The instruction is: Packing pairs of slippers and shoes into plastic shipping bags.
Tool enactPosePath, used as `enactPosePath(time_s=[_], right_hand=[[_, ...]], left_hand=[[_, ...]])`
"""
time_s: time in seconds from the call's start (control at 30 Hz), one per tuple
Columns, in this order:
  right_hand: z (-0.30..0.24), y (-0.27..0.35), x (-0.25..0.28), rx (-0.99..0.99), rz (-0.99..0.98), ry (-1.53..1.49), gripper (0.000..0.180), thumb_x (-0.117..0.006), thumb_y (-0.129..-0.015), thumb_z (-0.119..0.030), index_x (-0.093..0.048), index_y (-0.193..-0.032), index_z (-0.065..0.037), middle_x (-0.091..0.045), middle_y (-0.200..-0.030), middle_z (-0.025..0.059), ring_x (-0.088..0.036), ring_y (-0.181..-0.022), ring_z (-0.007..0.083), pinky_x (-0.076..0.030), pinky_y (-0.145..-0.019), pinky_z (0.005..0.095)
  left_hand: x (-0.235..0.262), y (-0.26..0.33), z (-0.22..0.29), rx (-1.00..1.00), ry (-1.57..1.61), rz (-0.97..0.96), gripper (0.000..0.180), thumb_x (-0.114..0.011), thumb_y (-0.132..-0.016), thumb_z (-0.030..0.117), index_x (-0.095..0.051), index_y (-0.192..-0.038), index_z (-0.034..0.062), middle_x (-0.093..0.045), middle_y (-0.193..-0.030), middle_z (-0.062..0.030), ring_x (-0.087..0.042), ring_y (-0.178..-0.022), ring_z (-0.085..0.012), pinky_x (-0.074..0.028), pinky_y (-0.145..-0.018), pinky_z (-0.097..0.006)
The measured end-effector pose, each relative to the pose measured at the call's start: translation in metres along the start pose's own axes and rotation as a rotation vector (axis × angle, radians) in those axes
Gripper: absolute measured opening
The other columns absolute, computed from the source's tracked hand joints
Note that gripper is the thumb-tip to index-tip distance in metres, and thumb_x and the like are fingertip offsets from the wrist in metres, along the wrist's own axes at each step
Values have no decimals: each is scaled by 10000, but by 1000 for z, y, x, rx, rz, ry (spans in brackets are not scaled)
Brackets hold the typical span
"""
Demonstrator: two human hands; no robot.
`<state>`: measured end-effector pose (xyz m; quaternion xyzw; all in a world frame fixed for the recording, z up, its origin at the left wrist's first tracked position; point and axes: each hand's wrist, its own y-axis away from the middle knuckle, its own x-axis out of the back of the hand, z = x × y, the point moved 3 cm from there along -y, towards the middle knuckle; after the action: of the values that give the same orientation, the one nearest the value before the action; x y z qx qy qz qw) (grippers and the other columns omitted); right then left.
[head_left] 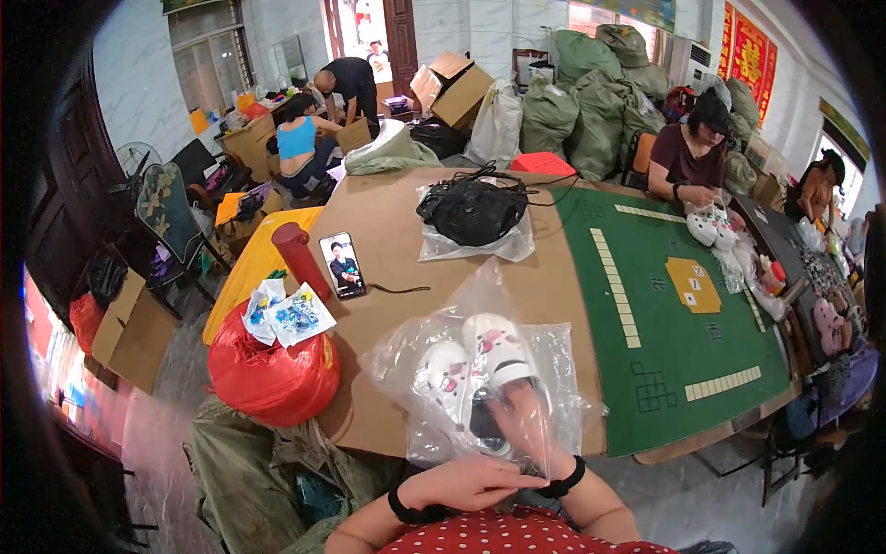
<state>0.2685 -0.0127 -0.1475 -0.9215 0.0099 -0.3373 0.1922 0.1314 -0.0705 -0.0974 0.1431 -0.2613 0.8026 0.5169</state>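
A pair of white clogs with pink cartoon-face decorations sits inside a clear plastic bag (pixel 392 365) in front of me. The left clog (pixel 446 377) lies next to the right clog (pixel 496 340), toes pointing away from me. My right hand (pixel 524 417) reaches into the bag, its fingers in the opening of the right clog and gripping it. Below, my left hand (pixel 469 482) crosses toward my right wrist, pinching the bag's near edge with an extended finger. Another flat clear bag (pixel 563 369) lies underneath.
A phone (pixel 342 266) leans by a red cylinder (pixel 300 261) on the brown board. Red twine (pixel 277 374) carries printed packets (pixel 288 314). Black cords (pixel 473 210) lie beyond. Right is a green mat (pixel 646 277), where a person (pixel 690 152) handles white clogs (pixel 712 226).
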Motion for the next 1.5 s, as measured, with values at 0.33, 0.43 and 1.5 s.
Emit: enactPosePath(time_s=[0.33,0.43,1.5], right_hand=[[13,-36,13,-177,227,31,303,-666,-863,-220,-656,-1066,6,-634,-1032,242,-616,-937,415,-491,-828,464],[19,-38,9,-318,165,-9,318,-692,-837,-232,-668,-1048,5,-647,-1027,233,-621,-932,419,-495,-817,461],[-12,35,39,145,-277,-61,573,-709,-851,-106,-484,-1372,-25,-485,-1395,232,-477,-1285,382,-415,-1046,412]], left_hand=[[59,43,7,306,-332,631,758,-816,-726,261,-512,-1398,86,-573,-1190,-168,-560,-1054,-301,-464,-931,-404],[61,49,3,356,-423,685,870,-835,-707,302,-438,-1449,81,-451,-1386,-206,-449,-1265,-359,-381,-1058,-463],[36,116,-44,679,69,773,628,-676,-850,48,-447,-1433,86,-350,-1502,-121,-560,-1200,-241,-502,-940,-354]])
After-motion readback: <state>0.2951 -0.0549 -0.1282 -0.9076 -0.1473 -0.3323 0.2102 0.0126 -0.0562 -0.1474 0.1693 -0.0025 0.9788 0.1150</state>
